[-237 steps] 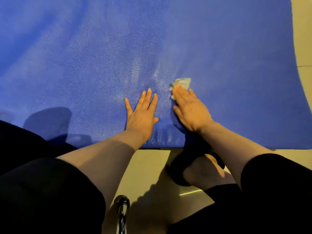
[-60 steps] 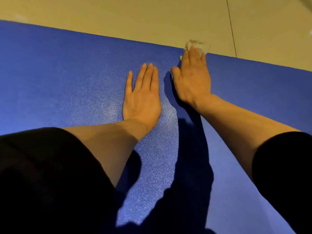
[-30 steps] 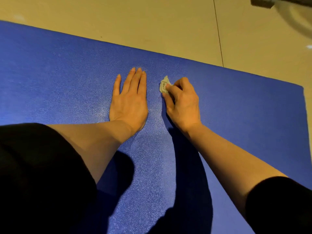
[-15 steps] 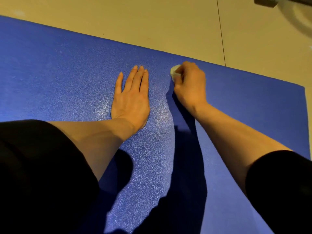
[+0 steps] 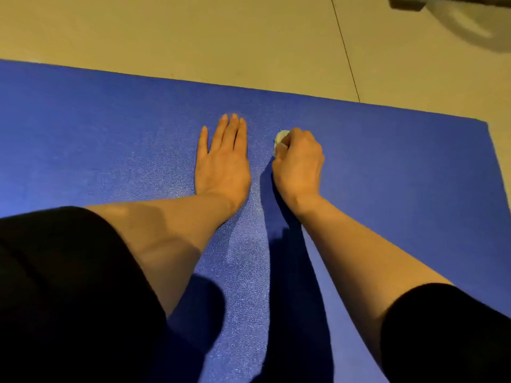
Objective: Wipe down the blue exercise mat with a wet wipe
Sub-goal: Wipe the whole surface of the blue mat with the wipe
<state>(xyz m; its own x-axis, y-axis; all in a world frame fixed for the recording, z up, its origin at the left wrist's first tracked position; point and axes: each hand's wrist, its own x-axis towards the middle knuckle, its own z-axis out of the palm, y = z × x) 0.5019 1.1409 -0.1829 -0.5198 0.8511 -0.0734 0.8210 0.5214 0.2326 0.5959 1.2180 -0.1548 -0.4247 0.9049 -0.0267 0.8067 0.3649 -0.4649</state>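
Blue mat [image 5: 387, 172]: left hand [image 5: 222, 158] flat, right hand [image 5: 300, 161] clenching wipe [image 5: 280, 138] near far edge.

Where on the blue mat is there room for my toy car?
Bare blue exercise mat lies left of the flat left hand, and more right of the right hand holding the crumpled white wet wipe. It's crowded between the hands.
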